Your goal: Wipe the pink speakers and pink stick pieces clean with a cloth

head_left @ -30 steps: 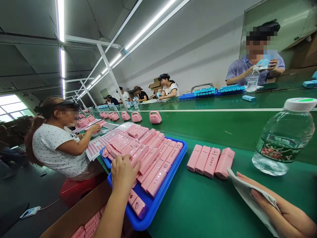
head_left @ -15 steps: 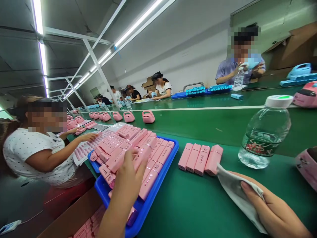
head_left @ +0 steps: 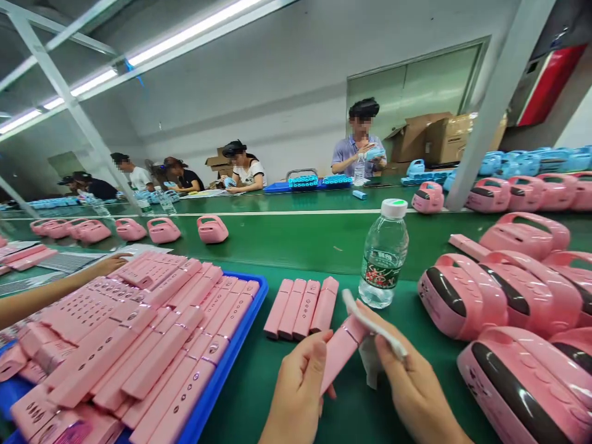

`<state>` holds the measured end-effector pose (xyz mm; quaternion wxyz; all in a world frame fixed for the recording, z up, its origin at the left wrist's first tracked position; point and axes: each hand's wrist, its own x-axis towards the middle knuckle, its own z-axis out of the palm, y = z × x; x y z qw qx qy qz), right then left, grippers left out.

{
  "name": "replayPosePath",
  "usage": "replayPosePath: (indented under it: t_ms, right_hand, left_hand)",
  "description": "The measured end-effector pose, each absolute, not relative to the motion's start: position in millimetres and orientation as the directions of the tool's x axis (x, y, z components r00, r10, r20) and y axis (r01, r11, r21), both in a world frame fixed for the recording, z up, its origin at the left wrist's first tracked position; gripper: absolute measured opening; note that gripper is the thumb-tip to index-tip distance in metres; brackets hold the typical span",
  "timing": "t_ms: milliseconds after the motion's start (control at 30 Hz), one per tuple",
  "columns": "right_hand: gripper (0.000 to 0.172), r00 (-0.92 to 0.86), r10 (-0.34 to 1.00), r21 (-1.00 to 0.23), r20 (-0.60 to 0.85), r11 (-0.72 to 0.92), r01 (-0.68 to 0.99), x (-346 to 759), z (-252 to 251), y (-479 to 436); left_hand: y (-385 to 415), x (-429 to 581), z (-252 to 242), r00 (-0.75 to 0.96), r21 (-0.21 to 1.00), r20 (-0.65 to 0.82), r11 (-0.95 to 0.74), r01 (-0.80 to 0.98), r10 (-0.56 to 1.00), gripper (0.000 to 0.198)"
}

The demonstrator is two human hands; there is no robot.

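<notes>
A glossy pink plastic bar, long and squared with a shiny band (head_left: pixel 341 353), sits between both hands above the smooth green tabletop (head_left: pixel 252 385). Its long axis slants, the far end pointing up and rightward into a soft, creased white cloth (head_left: pixel 372 365). The left hand's (head_left: pixel 296 383) fingers are clamped on the bar; the right hand's (head_left: pixel 411 379) thumb and fingers pinch the cloth against its upper end. Beyond stands a clear, ribbed plastic bottle (head_left: pixel 382 262).

Your left hand (head_left: pixel 298 385) is bare, with a round-tipped thumb (head_left: pixel 315 365), and your left wrist (head_left: pixel 285 427) shows uncovered beneath it. Your right hand (head_left: pixel 409 382) is bare too, the right wrist (head_left: pixel 439 425) uncovered down to the lower edge of the view.
</notes>
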<state>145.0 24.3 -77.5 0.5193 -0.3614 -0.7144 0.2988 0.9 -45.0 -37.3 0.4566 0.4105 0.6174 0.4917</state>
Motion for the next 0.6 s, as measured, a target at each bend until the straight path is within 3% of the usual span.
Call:
replayPosePath:
  t_ms: [100, 167, 200, 300, 400, 467, 500, 600]
  right_hand:
    - [0.033, -0.484, 0.444, -0.368, 0.754, 0.896, 0.249, 135, -74, 13]
    - [0.031, -0.592, 0.220, -0.119, 0.775, 0.971, 0.206, 130, -71, 6]
    - [0.031, -0.624, 0.155, -0.054, 0.766, 0.983, 0.178, 130, -69, 4]
    - [0.034, -0.618, 0.174, -0.080, 0.767, 0.981, 0.176, 135, -66, 9]
    - [0.037, -0.527, 0.437, -0.296, 0.729, 0.895, 0.333, 144, -66, 18]
    - [0.039, -0.460, 0.545, -0.368, 0.701, 0.829, 0.420, 146, -66, 18]
    - [0.038, -0.461, 0.498, -0.326, 0.734, 0.854, 0.405, 145, -66, 15]
    - [0.036, -0.559, 0.195, -0.051, 0.806, 0.964, 0.262, 137, -66, 4]
  left_hand:
    - [-48, -1, -41, -0.362, 0.984, -0.169, 0.176, -0.015, 0.917, 0.070]
    - [-50, -2, -41, -0.504, 0.983, -0.176, 0.179, -0.044, 0.846, 0.065]
    - [-51, -2, -42, -0.552, 0.983, -0.180, 0.176, -0.061, 0.814, 0.061]
    - [-53, 2, -41, -0.501, 0.986, -0.163, 0.131, -0.098, 0.850, 0.060]
    - [-54, 8, -38, -0.374, 0.992, -0.117, 0.094, -0.079, 0.920, 0.065]
    - [-55, 11, -37, -0.360, 0.994, -0.106, 0.084, -0.075, 0.927, 0.066]
    - [-55, 12, -38, -0.369, 0.994, -0.096, 0.069, -0.086, 0.925, 0.066]
    - [-56, 10, -41, -0.376, 0.981, -0.058, -0.017, -0.194, 0.925, 0.059]
